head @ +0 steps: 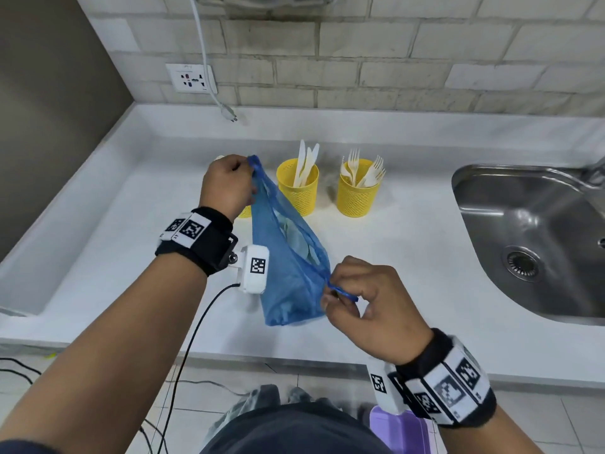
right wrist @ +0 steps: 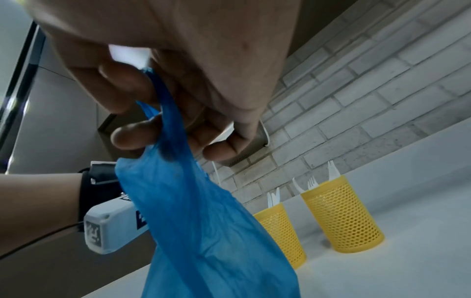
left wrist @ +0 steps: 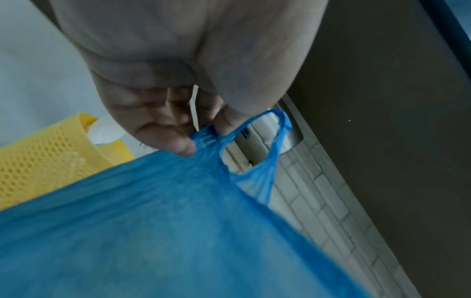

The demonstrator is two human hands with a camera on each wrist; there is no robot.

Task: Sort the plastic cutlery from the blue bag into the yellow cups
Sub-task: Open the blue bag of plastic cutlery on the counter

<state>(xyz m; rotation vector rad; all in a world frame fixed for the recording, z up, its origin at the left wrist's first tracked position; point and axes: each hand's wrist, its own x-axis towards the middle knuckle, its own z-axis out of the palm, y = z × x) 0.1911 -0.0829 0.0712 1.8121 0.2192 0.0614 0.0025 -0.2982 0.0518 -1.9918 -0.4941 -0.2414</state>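
Both hands (head: 226, 185) (head: 366, 296) at the blue bag's (head: 291, 257) handles

A white countertop (head: 409, 244) runs across the scene, with a raised lip along its far and left edges. Behind it rises a wall of pale grey brick-shaped tiles (head: 393, 60), and a flat brown-grey panel (head: 42, 93) closes the left side. A white socket plate (head: 191, 78) sits low on the tiles at far left, a white cord (head: 209, 77) with a loose plug hanging past it. A steel sink (head: 537, 237) is sunk in at right. Near, below the counter edge, light floor tiles (head: 229, 398) show, crossed by black cables (head: 19, 371); something lilac (head: 399, 430), perhaps a bin, stands there.
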